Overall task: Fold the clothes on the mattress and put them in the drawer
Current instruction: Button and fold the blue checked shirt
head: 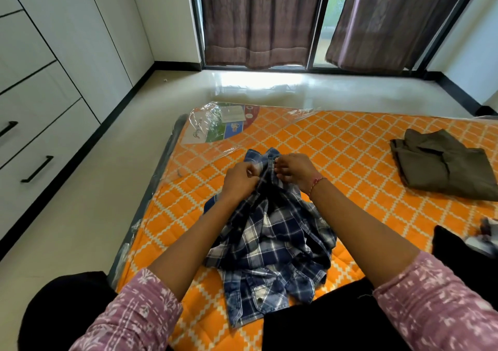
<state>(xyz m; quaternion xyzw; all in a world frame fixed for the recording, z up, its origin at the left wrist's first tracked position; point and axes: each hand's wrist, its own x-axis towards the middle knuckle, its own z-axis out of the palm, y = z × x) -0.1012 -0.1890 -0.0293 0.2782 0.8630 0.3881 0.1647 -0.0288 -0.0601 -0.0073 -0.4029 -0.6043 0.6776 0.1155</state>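
Both hands, left hand [239,179] and right hand [293,170], are pinching the collar end of the plaid shirt [272,232], fingers curled into the cloth, lifting it off the mattress [350,145]. Its lower part is lying bunched below the hands; if raised unevenly, the crumpled fabric is likely twisting rather than spreading flat. Right of the shirt, an olive garment [442,164] is waiting. Left of the mattress, the drawers [40,159] are standing closed, contents unseen.

Both forearms reach forward from pink patterned sleeves, converging over the shirt [272,232]. The left hand [238,181] and right hand [295,168] sit close together at its far end, fingers curled, each pinching the cloth.
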